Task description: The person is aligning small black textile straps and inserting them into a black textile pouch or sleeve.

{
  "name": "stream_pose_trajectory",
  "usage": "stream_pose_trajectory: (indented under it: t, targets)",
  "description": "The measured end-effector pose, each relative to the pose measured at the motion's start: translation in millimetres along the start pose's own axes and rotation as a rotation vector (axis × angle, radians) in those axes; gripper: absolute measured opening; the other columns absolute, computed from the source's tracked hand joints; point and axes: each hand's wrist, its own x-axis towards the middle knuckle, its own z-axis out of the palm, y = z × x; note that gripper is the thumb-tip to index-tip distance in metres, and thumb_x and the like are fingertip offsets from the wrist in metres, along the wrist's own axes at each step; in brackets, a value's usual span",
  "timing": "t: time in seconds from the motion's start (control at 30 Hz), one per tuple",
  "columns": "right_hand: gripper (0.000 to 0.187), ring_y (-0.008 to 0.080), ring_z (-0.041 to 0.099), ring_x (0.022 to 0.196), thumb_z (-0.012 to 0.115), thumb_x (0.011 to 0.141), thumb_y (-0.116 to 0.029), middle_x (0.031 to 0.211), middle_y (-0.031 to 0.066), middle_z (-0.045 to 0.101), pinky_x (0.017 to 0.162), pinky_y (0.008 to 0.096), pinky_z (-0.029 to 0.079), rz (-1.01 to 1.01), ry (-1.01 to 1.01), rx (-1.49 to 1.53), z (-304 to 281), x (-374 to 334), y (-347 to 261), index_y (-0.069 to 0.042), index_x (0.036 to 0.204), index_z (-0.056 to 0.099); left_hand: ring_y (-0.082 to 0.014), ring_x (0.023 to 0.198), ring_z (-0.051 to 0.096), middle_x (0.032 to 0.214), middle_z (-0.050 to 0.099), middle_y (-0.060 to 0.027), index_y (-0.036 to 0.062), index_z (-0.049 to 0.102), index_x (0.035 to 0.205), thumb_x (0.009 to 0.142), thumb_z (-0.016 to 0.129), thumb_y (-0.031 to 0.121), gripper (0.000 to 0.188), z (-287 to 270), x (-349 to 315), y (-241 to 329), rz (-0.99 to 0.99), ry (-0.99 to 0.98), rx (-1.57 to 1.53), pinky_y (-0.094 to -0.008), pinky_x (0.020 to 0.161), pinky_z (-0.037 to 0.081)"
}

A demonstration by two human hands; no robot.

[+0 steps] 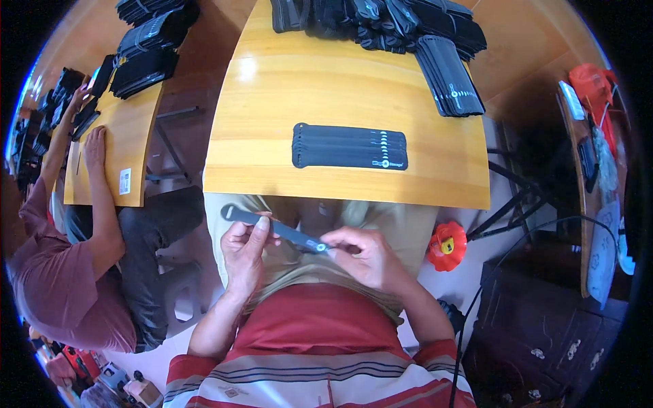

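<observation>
Both my hands hold one dark grey strap over my lap, just off the table's front edge. It slants down to the right, with a slotted rounded end at the upper left and a small white print near the other end. My left hand pinches it under the thumb near the slotted end. The fingers of my right hand are closed on its lower right end, which they partly cover. On the table ahead lies a row of overlapping black straps, their white prints lined up on the right.
The wooden table carries piles of black straps at its far edge and a fanned stack at far right. A co-worker sits at another table on the left. A red flower-shaped object and black cable are to the right.
</observation>
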Motion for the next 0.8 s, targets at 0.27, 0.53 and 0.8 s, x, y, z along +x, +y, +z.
stream_pose_trajectory:
  t: [0.27,0.53,0.8]
  targets:
    - [0.015,0.0096,0.066,0.075,0.068,0.092,0.000,0.085,0.0054,0.070,0.067,0.0246,0.056,0.078,0.320,-0.158,-52.1,-15.4,22.8,0.003,0.107,0.072,-0.0113,0.077,0.067,0.087,0.070,-0.0059,-0.0012,0.069,0.110,0.098,0.069,0.011,0.017,23.4,21.0,12.7,0.095,-0.033,0.115,-0.0271,0.071,0.057]
    - [0.018,0.0156,0.069,0.080,0.072,0.087,0.002,0.095,0.0110,0.071,0.074,0.0278,0.055,0.071,0.427,-0.032,-83.5,-13.7,23.6,0.003,0.105,0.073,-0.0102,0.077,0.067,0.088,0.071,-0.0051,-0.0015,0.070,0.111,0.098,0.068,0.008,0.017,32.5,43.5,12.4,0.080,-0.051,0.128,-0.0251,0.072,0.057]
    - [0.018,0.0143,0.064,0.079,0.071,0.087,0.000,0.089,0.0080,0.068,0.073,0.0265,0.050,0.065,0.545,-0.150,-99.5,-0.8,21.1,0.002,0.104,0.073,-0.0067,0.075,0.064,0.088,0.070,-0.0026,-0.0026,0.070,0.111,0.097,0.070,0.007,0.017,42.5,63.4,11.5,0.045,-0.060,0.238,-0.0222,0.070,0.055]
